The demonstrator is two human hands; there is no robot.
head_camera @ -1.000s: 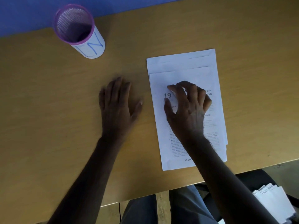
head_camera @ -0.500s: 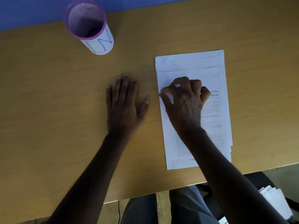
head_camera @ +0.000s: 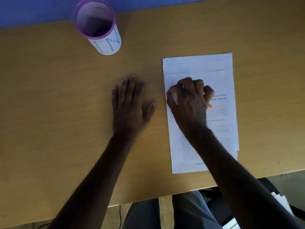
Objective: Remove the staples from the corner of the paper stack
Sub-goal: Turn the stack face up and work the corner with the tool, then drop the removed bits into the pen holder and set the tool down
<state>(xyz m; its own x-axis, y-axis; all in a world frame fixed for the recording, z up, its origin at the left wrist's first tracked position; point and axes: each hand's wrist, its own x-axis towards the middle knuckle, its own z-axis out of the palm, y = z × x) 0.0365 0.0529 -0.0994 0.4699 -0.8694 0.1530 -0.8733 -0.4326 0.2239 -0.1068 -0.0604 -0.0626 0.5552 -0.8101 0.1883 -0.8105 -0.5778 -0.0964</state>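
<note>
Dim, bluish-tinted frame. The surface (head_camera: 49, 113) brightens slightly toward the upper right of the frame. Both forearms read nearly black. Fine print on the paper stack (head_camera: 198, 65) blurs; wide-angle bending curves the edges.

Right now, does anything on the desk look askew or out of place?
The paper stack is not squared: its sheets are staggered, with the top edges stepped and the lower right edges uneven. The right hand rests curled on the top sheet. No staple or staple remover is visible. The mesh cup stands upright.
</note>
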